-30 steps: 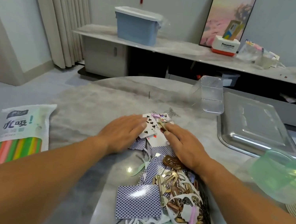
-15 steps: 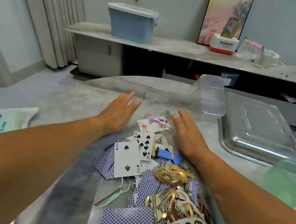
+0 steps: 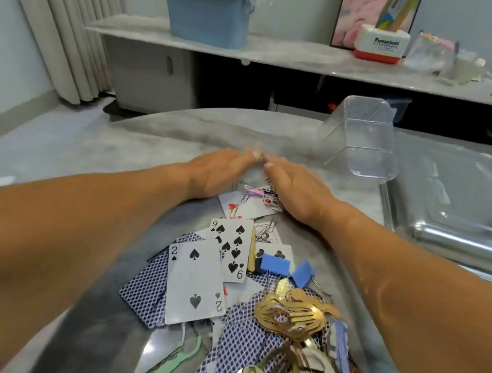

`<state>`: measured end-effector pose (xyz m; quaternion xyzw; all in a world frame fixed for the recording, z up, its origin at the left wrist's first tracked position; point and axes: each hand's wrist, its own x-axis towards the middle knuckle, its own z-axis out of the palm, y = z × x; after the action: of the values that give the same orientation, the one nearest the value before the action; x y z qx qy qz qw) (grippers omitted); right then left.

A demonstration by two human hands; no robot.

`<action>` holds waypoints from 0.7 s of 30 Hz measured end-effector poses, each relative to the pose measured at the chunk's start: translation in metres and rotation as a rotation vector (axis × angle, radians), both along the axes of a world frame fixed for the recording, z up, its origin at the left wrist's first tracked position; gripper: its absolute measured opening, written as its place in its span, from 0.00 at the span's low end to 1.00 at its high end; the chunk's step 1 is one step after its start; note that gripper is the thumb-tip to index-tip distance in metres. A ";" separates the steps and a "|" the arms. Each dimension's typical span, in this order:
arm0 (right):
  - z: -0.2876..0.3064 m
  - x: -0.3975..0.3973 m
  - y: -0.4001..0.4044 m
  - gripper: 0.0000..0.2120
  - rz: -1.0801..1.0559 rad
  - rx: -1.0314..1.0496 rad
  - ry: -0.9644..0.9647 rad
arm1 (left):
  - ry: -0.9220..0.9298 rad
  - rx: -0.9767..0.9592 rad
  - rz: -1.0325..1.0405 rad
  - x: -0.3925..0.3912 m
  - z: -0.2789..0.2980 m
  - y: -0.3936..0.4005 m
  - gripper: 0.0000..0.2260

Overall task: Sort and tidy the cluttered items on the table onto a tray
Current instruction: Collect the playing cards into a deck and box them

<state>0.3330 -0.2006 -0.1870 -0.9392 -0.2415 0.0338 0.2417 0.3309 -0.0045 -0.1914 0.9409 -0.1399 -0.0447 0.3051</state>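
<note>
Evidently both hands, left hand [image 3: 218,171] and right hand [image 3: 294,187], lay flat and open with fingertips nearly meeting beyond the clutter, holding nothing, probably cupped to rake the far scatter of playing cards [image 3: 230,248] and clips back toward the person. The steel tray [image 3: 457,218] sat to the right of the right hand, a clear plastic box [image 3: 363,140] just beyond it. The round grey marble table [image 3: 116,147] stood before a long shelf [image 3: 289,55] and curtains [image 3: 57,8].
</note>
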 end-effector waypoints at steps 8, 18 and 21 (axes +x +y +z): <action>0.007 -0.080 -0.015 0.23 0.101 0.051 0.093 | 0.091 -0.113 -0.022 -0.096 0.006 -0.004 0.25; 0.012 -0.192 -0.041 0.23 0.152 -0.012 0.146 | 0.078 -0.033 0.037 -0.226 0.005 -0.029 0.23; 0.012 -0.220 -0.048 0.22 0.159 -0.011 0.144 | 0.081 -0.030 0.054 -0.255 0.001 -0.038 0.23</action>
<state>0.1132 -0.2490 -0.1749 -0.9135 -0.2972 0.1219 0.2498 0.0762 -0.0427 -0.1906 0.9370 -0.1028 -0.0723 0.3259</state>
